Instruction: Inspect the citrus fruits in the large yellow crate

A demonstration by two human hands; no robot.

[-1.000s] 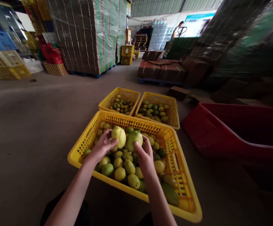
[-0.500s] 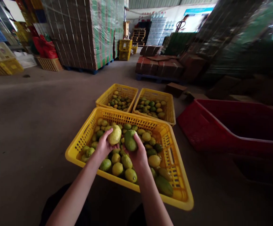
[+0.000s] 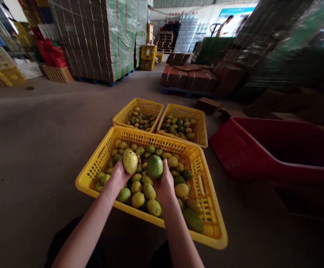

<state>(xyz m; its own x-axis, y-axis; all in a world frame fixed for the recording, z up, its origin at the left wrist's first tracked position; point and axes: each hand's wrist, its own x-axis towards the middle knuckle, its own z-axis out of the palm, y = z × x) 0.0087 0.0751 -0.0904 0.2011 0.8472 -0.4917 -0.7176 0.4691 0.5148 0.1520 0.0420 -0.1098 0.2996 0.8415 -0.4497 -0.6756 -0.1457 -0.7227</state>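
My left hand [image 3: 120, 173] holds a yellow lemon [image 3: 130, 162] in its upturned fingers. In my right hand [image 3: 166, 182] is a green lemon [image 3: 155, 167], gripped with the thumb along its side. Both fruits are held side by side, apart, above a large yellow crate [image 3: 210, 208] of slotted plastic. Yellow and green lemons [image 3: 137, 200] lie loose in this crate, and a larger, long green fruit [image 3: 192, 219] lies in its near right corner. My hands and forearms hide part of the fruit below.
Two more yellow crates [image 3: 114, 120] with similar fruit stand just behind. A red tub [image 3: 226, 152] is at the right. Farther back are cartons on a blue pallet [image 3: 188, 92], wrapped stacks of boxes [image 3: 95, 41], and a person [image 3: 224, 26] by a pallet jack.
My left hand has moved slightly left and turned the yellow lemon, widening the gap between the fruits. The green lemon has turned in my right hand. A person in the background has come more into view.
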